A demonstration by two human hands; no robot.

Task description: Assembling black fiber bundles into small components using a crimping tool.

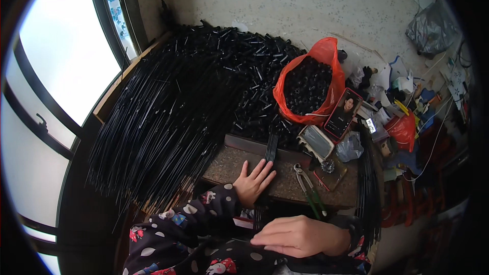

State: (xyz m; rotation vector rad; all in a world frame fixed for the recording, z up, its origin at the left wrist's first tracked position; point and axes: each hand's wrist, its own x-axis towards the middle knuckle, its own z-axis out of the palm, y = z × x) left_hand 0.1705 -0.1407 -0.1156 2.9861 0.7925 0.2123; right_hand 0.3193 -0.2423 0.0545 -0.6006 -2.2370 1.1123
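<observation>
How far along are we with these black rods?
Looks early. Done: only the small hanging bundle of black rods sits apart at the right. In hand: left hand and right hand press a thin bunch of black rods flat. Left: the large heap of long black rods.

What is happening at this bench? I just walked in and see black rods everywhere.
A person is lining up a small bundle of thin black rods on the bench. The left hand lies flat, pressing the bundle down, while the right hand rests on its near end. A big heap of rods lies to the left, a red bag of small black parts behind, and pliers beside the hands.
</observation>
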